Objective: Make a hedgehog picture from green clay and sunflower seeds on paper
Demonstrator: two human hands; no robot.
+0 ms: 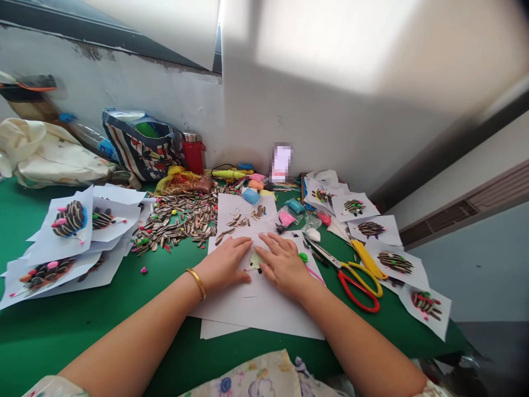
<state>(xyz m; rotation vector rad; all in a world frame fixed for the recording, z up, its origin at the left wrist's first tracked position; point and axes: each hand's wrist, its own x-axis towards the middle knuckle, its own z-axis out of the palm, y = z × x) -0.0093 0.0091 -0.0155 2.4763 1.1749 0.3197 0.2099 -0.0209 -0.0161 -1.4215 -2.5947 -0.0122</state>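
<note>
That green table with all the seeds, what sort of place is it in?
Probably a craft corner in a room, though I can't tell whose. On the green table are a heap of striped seeds, scissors and several pictures made with seeds.

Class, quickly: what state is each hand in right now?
Left hand: open, flat on the white paper.
Right hand: open, at the pale green piece.

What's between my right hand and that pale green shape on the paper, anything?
Nothing visible: your right hand is at the pale green shape, partly covering it in this view. The scissors lie off to that hand's right.
</note>
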